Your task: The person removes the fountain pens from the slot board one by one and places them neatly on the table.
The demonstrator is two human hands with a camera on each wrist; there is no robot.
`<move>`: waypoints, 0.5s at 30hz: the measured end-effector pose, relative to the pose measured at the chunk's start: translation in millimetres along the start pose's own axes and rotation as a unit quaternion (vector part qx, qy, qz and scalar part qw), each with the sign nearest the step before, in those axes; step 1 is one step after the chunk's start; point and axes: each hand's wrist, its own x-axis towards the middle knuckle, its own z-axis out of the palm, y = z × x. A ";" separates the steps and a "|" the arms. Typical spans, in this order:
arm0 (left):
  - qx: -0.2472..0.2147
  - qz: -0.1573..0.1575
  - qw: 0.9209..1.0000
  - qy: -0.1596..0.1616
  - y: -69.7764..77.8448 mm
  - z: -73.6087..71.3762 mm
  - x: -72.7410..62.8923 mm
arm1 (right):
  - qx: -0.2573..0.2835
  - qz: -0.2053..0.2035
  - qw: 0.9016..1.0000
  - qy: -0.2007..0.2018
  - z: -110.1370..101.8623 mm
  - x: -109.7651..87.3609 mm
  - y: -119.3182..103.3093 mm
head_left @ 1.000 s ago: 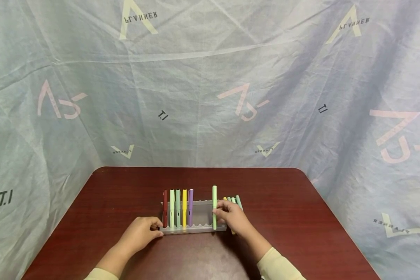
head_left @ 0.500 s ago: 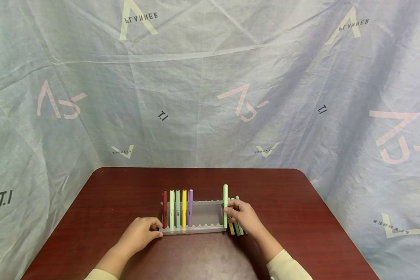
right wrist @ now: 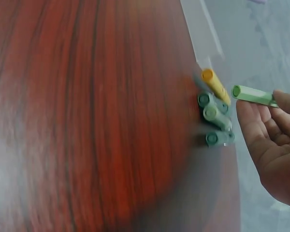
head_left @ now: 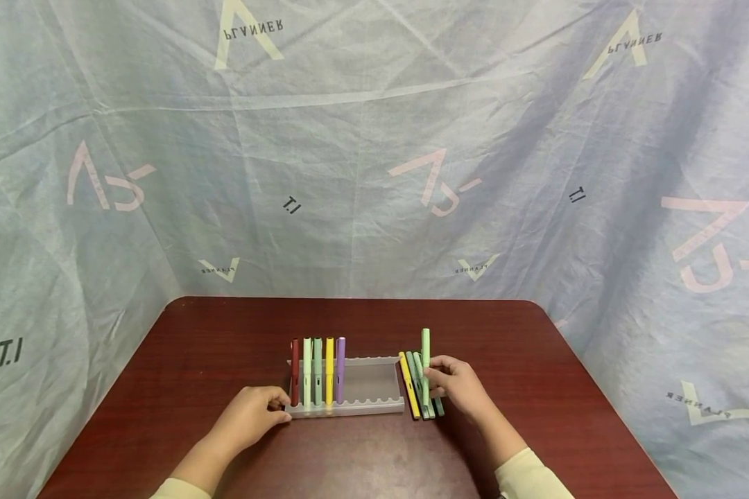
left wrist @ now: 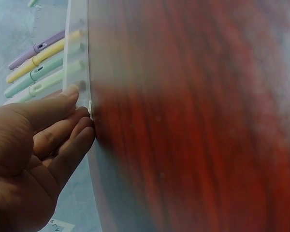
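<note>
A clear plastic pen tray [head_left: 374,409] with notched edges lies on the table. A dark red pen [head_left: 295,367], a pale green one, a teal one, a yellow one and a purple pen [head_left: 340,364] sit side by side in its left half. My left hand [head_left: 250,414] pinches the tray's front left corner, thumb on its wall in the left wrist view. My right hand [head_left: 462,391] holds a light green pen [head_left: 426,346] between thumb and fingers, over several pens right of the tray. In the right wrist view that pen [right wrist: 253,94] is apart from the pile.
The pile holds a yellow pen [head_left: 410,388] and several green ones, close to the tray's right end. The dark red wooden table [head_left: 237,339] is enclosed behind and at the sides by a grey printed cloth [head_left: 349,138].
My right hand has carried the light green pen rightward, from over the tray's right end to over the loose pens, which now show more. The left hand and the tray stay in place.
</note>
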 end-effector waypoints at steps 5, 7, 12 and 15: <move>0.004 0.006 1.000 0.002 -1.7 0.8 1.1 | -0.002 0.027 1.000 0.015 -12.8 -1.1 7.8; 0.005 0.007 1.000 0.002 -2.2 1.1 1.4 | -0.008 0.035 0.999 0.024 -17.8 -1.4 10.7; 0.007 0.008 1.000 0.005 -2.2 1.6 1.5 | -0.031 0.058 0.996 0.053 -26.5 -1.2 16.8; 0.007 0.009 1.000 0.006 -1.8 1.3 1.3 | -0.047 0.068 0.995 0.061 -28.0 -1.1 20.4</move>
